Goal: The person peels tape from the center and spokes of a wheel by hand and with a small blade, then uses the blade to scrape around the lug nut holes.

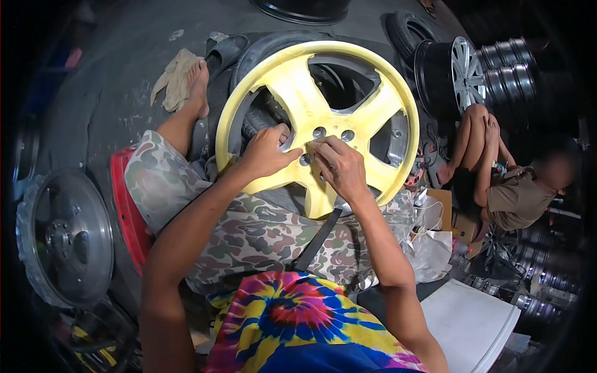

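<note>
- The yellow rim (309, 112), five-spoked, stood tilted at the centre of your view. Its lower edge was in your lap against the camouflage shorts (249, 233), and its back leaned on a black tyre (273, 53) towards 12 o'clock. Likely reason: the lean turned the face and hub up to you.
- Your left hand (266, 153) was curled at the hub, with fingers hooked over a spoke edge into the opening. It gripped the rim, apparently to steady it.
- Your right hand (340, 168) had bent fingers, tips pressed to the hub just beside the lug holes. I cannot tell whether it pinched anything small or only touched the paint.
- Both hands were close together, nearly touching at the hub.
- Your bare foot (199, 84) stretched out at 11 o'clock, beside a crumpled cloth (176, 78) on the floor.
- A red seat edge (126, 211) showed under you at 9 o'clock, and a grey wheel (65, 239) lay flat beyond it, well apart.
- At 2 o'clock a silver-spoked wheel (466, 74) stood near stacked chrome rims (510, 65).
- At 3 o'clock another person (516, 196) sat low on the floor, knees drawn up, near the rim's right edge and crowding that side.
- A plastic bag (430, 248) and a white board (469, 323) lay at 4 to 5 o'clock, hemming your right elbow.
</note>
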A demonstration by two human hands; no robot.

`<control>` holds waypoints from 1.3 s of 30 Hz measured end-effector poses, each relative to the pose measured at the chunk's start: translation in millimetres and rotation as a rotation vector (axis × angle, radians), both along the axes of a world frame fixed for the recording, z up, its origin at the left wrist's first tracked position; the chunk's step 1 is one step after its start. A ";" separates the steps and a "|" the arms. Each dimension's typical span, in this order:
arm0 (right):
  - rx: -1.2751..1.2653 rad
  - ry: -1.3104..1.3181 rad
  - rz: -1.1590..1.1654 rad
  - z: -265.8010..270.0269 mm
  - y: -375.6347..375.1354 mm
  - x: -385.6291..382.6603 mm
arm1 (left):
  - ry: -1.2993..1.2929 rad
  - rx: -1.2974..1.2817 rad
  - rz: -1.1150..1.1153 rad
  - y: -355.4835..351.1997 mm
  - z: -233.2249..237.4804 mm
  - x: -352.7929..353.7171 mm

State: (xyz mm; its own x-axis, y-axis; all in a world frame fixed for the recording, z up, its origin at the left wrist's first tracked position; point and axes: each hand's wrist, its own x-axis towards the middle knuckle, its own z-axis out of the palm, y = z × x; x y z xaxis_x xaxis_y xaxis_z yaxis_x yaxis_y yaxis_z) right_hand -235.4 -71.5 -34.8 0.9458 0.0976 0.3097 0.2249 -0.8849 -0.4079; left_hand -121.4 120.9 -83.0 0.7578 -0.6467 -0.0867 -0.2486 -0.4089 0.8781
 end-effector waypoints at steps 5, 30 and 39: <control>-0.088 0.029 0.040 8.6 -2.7 4.7 | 0.027 -0.017 0.023 -1.4 -1.9 -1.7; 0.162 0.071 -0.238 -1.3 24.6 -4.9 | -0.091 -0.029 0.082 -4.6 -8.2 -6.4; 0.259 -0.013 -0.371 -16.1 46.9 -7.3 | 0.022 0.020 0.080 -5.6 0.1 -4.7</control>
